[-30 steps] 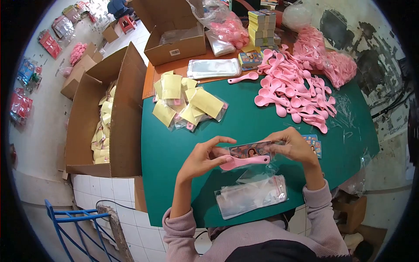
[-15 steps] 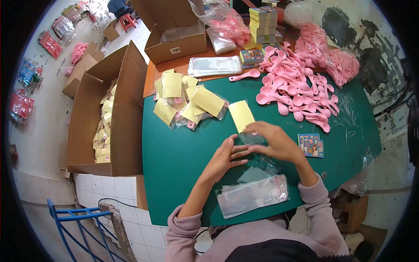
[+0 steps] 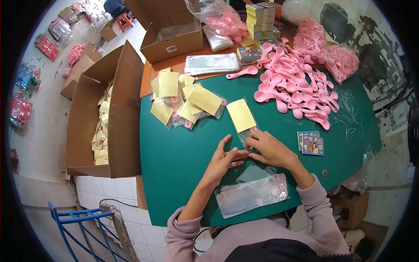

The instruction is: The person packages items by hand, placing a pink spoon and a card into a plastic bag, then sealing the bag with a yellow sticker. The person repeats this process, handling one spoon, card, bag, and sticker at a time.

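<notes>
A clear plastic bag (image 3: 242,136) with a yellow card (image 3: 241,115) in it lies on the green table top, its near end toward me. A bit of pink shows by the card's lower edge. My right hand (image 3: 271,149) has its fingers closed on the near end of this bag. My left hand (image 3: 221,165) is beside it, fingers stretched out and apart, the tips meeting my right fingertips. Below both hands lies a stack of clear plastic bags (image 3: 253,196). Several small blue printed cards (image 3: 312,143) are to the right.
Filled bags with yellow cards (image 3: 187,98) lie in a heap at left. A pile of pink spoons (image 3: 297,89) covers the back right. Flat clear bags (image 3: 211,64) and card stacks (image 3: 260,22) stand behind. A large cardboard box (image 3: 126,109) adjoins the table's left edge.
My right hand has come down and closed on the bag's near end. My left hand has shifted slightly, its fingers now meeting the right. The view has moved a little.
</notes>
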### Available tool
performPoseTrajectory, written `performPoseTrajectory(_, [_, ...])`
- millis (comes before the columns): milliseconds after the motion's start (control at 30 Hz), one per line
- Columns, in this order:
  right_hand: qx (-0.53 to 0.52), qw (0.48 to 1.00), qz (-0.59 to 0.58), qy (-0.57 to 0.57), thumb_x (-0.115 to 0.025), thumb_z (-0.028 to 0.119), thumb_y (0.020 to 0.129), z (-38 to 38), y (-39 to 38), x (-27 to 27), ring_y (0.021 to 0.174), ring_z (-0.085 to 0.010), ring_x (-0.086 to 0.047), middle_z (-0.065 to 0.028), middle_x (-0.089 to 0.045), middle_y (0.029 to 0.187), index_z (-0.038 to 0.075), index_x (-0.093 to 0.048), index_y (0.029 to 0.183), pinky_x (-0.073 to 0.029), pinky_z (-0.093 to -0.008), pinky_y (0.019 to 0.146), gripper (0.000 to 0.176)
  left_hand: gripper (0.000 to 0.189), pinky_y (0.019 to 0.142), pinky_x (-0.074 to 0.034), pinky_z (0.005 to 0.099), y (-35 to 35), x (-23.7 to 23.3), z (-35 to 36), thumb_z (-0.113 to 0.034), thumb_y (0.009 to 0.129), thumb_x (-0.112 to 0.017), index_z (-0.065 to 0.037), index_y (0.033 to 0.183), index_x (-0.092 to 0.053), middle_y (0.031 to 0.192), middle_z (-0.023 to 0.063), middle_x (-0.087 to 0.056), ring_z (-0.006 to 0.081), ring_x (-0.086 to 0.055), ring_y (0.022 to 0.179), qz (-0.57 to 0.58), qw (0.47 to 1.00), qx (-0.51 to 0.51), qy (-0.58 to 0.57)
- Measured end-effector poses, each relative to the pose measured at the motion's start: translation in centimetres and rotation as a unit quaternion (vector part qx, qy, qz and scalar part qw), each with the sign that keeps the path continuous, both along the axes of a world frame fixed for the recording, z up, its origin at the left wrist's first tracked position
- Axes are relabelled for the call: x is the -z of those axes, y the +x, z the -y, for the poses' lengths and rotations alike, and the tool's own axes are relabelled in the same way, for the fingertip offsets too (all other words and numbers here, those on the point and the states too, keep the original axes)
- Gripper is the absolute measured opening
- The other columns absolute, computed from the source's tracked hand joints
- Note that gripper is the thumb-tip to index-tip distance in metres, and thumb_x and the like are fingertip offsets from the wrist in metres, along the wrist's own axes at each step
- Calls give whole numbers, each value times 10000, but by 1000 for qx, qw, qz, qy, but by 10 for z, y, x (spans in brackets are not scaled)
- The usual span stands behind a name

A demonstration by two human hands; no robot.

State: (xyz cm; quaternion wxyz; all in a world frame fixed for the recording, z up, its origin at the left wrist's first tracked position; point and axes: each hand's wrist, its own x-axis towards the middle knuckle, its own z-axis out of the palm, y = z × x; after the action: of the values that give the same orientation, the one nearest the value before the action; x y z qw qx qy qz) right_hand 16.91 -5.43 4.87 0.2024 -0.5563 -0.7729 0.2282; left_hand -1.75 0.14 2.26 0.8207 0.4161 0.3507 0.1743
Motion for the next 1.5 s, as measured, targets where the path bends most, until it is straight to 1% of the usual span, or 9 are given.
performPoseTrajectory(400, [-54, 987, 52, 143, -631, 137, 722, 3, -22, 5, 781, -264, -517, -85, -498, 771, 54, -533, 811, -388, -365, 729, 157, 453, 656, -519, 244, 6, 8, -9, -44, 873, -522, -70, 1287, -340, 829, 56, -591, 105, -584, 760, -15, 993, 9, 113])
performPoseTrajectory(567, [-124, 967, -217, -50, -676, 157, 746, 14, -5, -12, 664, -186, -497, -47, -487, 746, 73, -530, 767, -376, -296, 625, 170, 435, 651, -518, 234, 4, 10, -11, -11, 867, -515, -66, 1266, -351, 826, 68, -592, 120, -589, 751, -30, 992, -17, 123])
performPoseTrajectory(800, [185, 877, -442, -45, -675, 17, 664, 64, 203, -43, 728, -190, -604, -110, -602, 771, 7, -577, 790, -477, -298, 647, 159, 147, 720, -501, 219, -4, 9, -15, -38, 894, -484, 10, 1025, -530, 852, 50, -595, 94, -585, 779, 15, 996, 37, 81])
performPoseTrajectory(867, [473, 863, 93, 147, -662, 18, 667, 73, 266, -31, 808, -248, -626, -147, -633, 860, -16, -589, 888, -490, -327, 719, 235, 140, 754, -494, 223, -3, 11, -13, -62, 904, -480, 21, 981, -563, 874, 46, -594, 94, -584, 796, 24, 995, 33, 86])
performPoseTrajectory(900, [469, 865, 96, 151, -662, 18, 667, 72, 268, -33, 808, -248, -626, -147, -633, 860, -16, -589, 888, -490, -327, 719, 235, 140, 754, -494, 223, -2, 11, -12, -62, 904, -480, 21, 981, -563, 874, 46, -594, 94, -584, 796, 28, 995, 28, 88])
performPoseTrajectory(967, [488, 788, 334, -173, -668, 25, 666, 81, 261, -33, 915, -278, -609, -166, -622, 990, -15, -563, 1041, -470, -339, 814, 392, 153, 758, -493, 219, 1, 11, -10, -75, 904, -488, 23, 995, -563, 889, 54, -594, 94, -583, 809, 40, 997, 25, 59])
performPoseTrajectory(1067, [216, 975, -51, 30, -734, 64, 633, 36, 113, -28, 960, -267, -538, -108, -481, 1114, 58, -442, 1165, -457, -373, 813, 608, 155, 765, -493, 228, 3, 9, -8, -90, 905, -499, 21, 994, -561, 909, 62, -591, 102, -583, 821, 63, 997, 12, 43])
performPoseTrajectory(1333, [146, 971, -176, 67, -672, 54, 726, -7, 4, -2, 751, -192, -542, -89, -471, 867, 25, -581, 838, -461, -281, 680, 148, 158, 792, -502, 270, -14, -8, -20, -84, 898, -507, -12, 1037, -528, 954, 82, -588, 135, -590, 870, 139, 990, -5, -8])
performPoseTrajectory(1500, [176, 931, -319, 8, -671, 60, 746, 1, 11, 14, 730, -111, -526, -47, -468, 871, 23, -587, 821, -456, -240, 646, 119, 204, 712, -517, 250, 0, -13, -13, -24, 830, -578, -23, 1025, -517, 921, 81, -596, 125, -602, 812, -2, 970, 17, 244])
